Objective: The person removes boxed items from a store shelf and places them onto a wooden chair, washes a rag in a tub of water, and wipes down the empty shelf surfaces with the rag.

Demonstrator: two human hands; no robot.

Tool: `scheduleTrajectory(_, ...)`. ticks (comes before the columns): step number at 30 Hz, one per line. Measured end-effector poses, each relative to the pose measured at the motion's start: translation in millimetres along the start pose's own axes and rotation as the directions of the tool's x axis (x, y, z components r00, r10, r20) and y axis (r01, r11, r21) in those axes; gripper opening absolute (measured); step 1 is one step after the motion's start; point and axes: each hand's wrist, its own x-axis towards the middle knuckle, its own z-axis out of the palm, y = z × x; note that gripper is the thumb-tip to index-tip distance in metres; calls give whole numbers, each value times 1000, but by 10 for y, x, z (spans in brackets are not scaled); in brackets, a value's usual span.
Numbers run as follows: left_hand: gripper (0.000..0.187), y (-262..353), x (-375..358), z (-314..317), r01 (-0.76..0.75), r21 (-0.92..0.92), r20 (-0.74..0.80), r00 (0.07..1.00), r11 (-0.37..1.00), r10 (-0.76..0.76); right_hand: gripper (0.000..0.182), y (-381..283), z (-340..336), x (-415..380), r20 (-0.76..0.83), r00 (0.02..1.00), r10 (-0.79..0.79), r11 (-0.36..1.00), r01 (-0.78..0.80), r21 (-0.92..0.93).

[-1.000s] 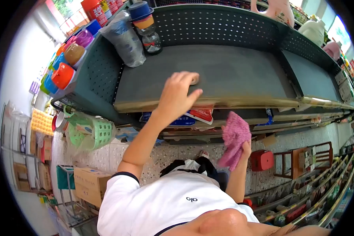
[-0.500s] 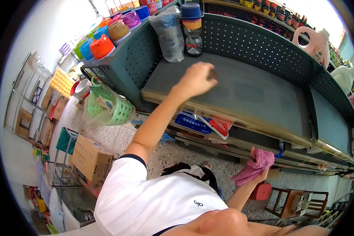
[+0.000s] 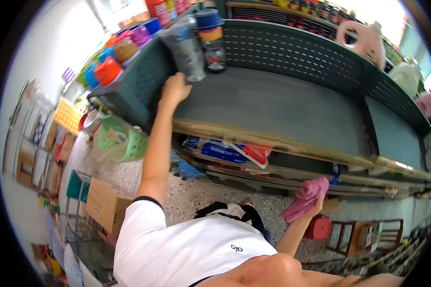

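My left hand is at the left end of the grey metal shelf, its fingers curled and slightly blurred. It is beside the foot of a tall bundle in clear plastic wrap; what it holds, if anything, I cannot tell. Right of the bundle stands a clear jar with a blue lid-like top. Lower down, in front of the shelf, my right hand is closed around a crumpled pink cloth.
A perforated back panel and a tan front edge bound the shelf. Blue and red packets lie on the level below. A green basket hangs at the left end. A cardboard box and a red stool stand on the floor.
My left hand has moved left across the shelf, from its middle to beside the plastic-wrapped bundle. The right hand still grips the cloth. The view has shifted slightly.
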Motion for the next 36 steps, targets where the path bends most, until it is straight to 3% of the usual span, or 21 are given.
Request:
scheduleTrajectory(2, 36, -60, 16, 62, -54, -33, -36, 998, 998, 53, 55, -28, 4, 17, 0, 1000, 6, 997, -6, 76)
scheduleTrajectory(6, 50, 235, -243, -170, -53, -80, -99, 994, 995, 45, 54, -372, 438, 14, 17, 992, -125, 989, 126, -77)
scheduleTrajectory(8, 44, 385, -422, -238, -125, -136, -197, 976, 983, 97, 53, -554, 413, 76, 61, 979, -193, 974, 199, -105)
scheduleTrajectory(10, 37, 745, -703, -376, -162, -313, -243, 966, 936, 86, 54, -840, 474, 112, 52, 961, -271, 945, 276, -174)
scheduleTrajectory(13, 32, 885, -941, -281, -268, -314, -391, 911, 911, 133, 45, -1395, 342, 244, 73, 916, -396, 865, 398, -306)
scheduleTrajectory(16, 27, 978, -1081, -192, -327, -314, -477, 866, 891, 150, 34, -1878, 426, 472, 58, 805, -590, 602, 487, -633)
scheduleTrajectory(18, 21, 1003, -1131, -144, -368, -330, -513, 843, 869, 162, 32, -2123, 645, 551, 178, 783, -595, 484, 527, -698)
scheduleTrajectory(20, 18, 1103, -1209, -144, -411, -367, -527, 831, 834, 178, 30, -2180, 784, 615, 235, 789, -568, 437, 531, -726)
scheduleTrajectory(23, 19, 1494, -1367, -143, -511, -650, -429, 858, 562, 284, 30, -1983, 927, 669, 279, 822, -496, 433, 512, -742)
scheduleTrajectory(25, 33, 1870, -1492, -169, -484, -789, -306, 844, 379, 441, 29, -1626, 1253, 648, 356, 848, -393, 463, 517, -720)
scheduleTrajectory(27, 64, 2160, -1569, -179, -462, -827, -176, 753, 320, 634, 30, -1217, 1528, 684, 534, 789, -305, 426, 614, -664)
scheduleTrajectory(28, 77, 2280, -1606, -177, -348, -910, -110, 727, 225, 678, 31, -1035, 1673, 701, 657, 701, -276, 329, 712, -621)
scheduleTrajectory(29, 81, 2375, -1619, -173, -267, -951, -79, 700, 158, 710, 32, -869, 1835, 672, 688, 678, -260, 303, 733, -609)
scheduleTrajectory(32, 77, 2528, -1662, -120, -31, -999, -16, 751, 11, 660, 47, -415, 2021, 622, 735, 649, -197, 421, 733, -535)
scheduleTrajectory(33, 65, 2530, -1593, -142, -151, -982, -51, 794, 115, 606, 51, -409, 2120, 592, 763, 636, -117, 421, 727, -542)
scheduleTrajectory(34, 51, 2531, -1528, -204, -106, -984, -6, 827, 145, 563, 52, -357, 2129, 570, 773, 630, -76, 395, 731, -557)
scheduleTrajectory(36, 38, 2469, -1381, -245, -7, -980, 104, 829, 196, 549, 52, -369, 2130, 547, 690, 720, 76, 488, 577, -655)
